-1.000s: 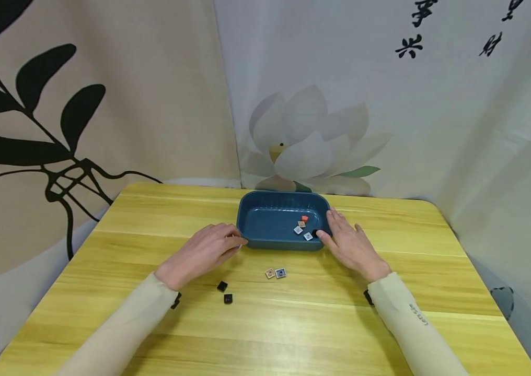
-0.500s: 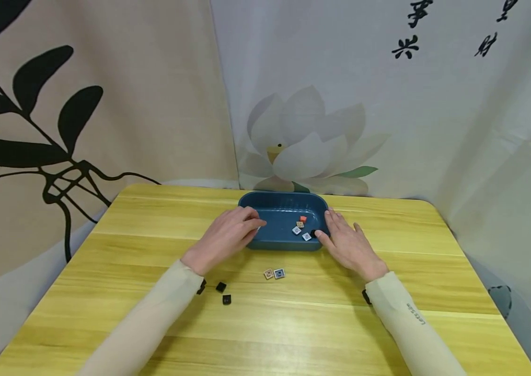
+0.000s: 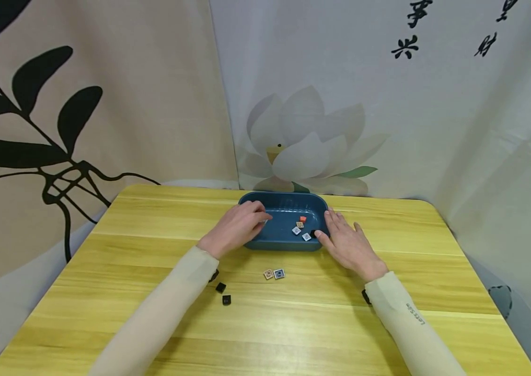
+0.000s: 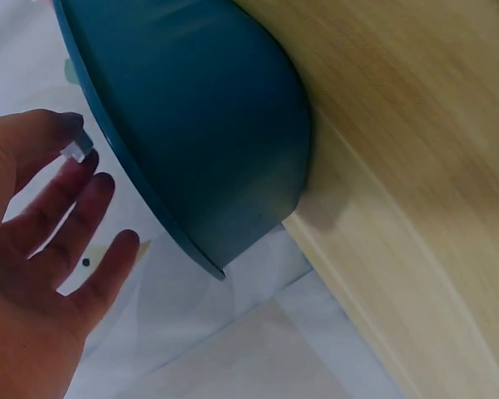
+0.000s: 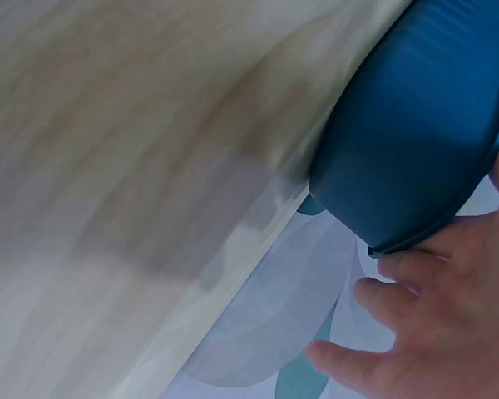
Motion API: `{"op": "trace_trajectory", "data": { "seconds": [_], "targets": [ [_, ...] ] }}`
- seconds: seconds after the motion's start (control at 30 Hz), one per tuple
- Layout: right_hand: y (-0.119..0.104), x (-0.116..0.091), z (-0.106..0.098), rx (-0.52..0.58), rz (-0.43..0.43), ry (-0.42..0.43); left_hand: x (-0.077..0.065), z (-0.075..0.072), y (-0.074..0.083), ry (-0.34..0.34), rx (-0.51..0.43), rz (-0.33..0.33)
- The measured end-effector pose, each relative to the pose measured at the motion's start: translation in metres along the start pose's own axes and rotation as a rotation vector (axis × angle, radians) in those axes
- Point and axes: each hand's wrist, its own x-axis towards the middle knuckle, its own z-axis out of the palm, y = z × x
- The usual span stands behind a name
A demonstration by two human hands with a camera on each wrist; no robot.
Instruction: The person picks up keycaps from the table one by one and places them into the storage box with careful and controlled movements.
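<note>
My left hand [image 3: 239, 223] reaches over the left part of a dark blue tray [image 3: 289, 244]. In the left wrist view its thumb and index finger pinch a small pale keycap [image 4: 81, 148], the other fingers spread apart. My right hand [image 3: 347, 243] rests on the tray's right rim with its fingers extended, the thumb beside a black keycap [image 3: 313, 233]. Also inside the tray lie an orange keycap [image 3: 303, 219], a tan keycap [image 3: 300, 225] and two white keycaps [image 3: 306, 237].
In front of the tray, a tan keycap [image 3: 268, 274] and a blue-and-white keycap [image 3: 279, 274] lie side by side on the wooden table [image 3: 322, 324]. Two black keycaps [image 3: 226, 300] lie nearer, by the left forearm. A printed curtain [image 3: 176, 104] hangs behind the table.
My left hand has moved right and forward from the tray's left edge to over its inside, still pinching the keycap. The right hand has stayed at the right rim.
</note>
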Motion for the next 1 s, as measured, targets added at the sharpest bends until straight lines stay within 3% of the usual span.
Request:
{"op": "trace_trajectory", "data": {
  "seconds": [0.27,0.53,0.73,1.0],
  "targets": [
    [0.001,0.0,0.001,-0.004,-0.004,0.007,0.024,0.01,0.004,-0.131,0.078,-0.058],
    [0.001,0.0,0.0,-0.005,-0.003,0.001,0.042,0.021,0.006,-0.268,0.068,-0.121],
    [0.002,0.001,0.0,-0.015,0.0,-0.011,0.049,0.027,0.005,-0.346,0.057,-0.14],
    [0.001,0.002,-0.001,-0.023,0.003,-0.022,0.049,0.027,0.004,-0.388,0.029,-0.172]
  ]
}}
